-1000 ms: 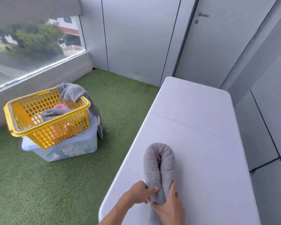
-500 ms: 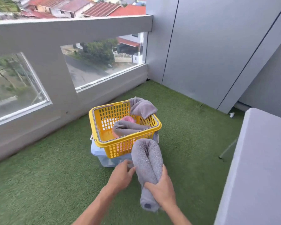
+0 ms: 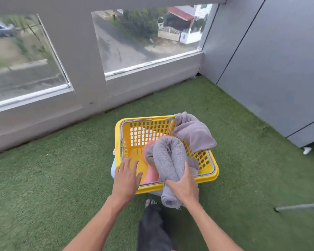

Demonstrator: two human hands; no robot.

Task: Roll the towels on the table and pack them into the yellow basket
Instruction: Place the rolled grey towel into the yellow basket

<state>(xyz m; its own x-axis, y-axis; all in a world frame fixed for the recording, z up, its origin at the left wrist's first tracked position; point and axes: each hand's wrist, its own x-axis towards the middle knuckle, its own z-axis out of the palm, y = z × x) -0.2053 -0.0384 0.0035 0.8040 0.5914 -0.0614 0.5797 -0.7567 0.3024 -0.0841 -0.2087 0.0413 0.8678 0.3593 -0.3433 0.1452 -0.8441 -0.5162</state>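
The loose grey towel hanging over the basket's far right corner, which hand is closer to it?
Right. The right hand grips the rolled towel just below the loose grey towel; the left hand is open over the basket's near left corner.

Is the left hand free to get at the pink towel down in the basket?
Probably yes. The left hand is open and hovers just inside the yellow basket rim, right beside the pink towel. The grey roll in the right hand covers only the towel's right part.
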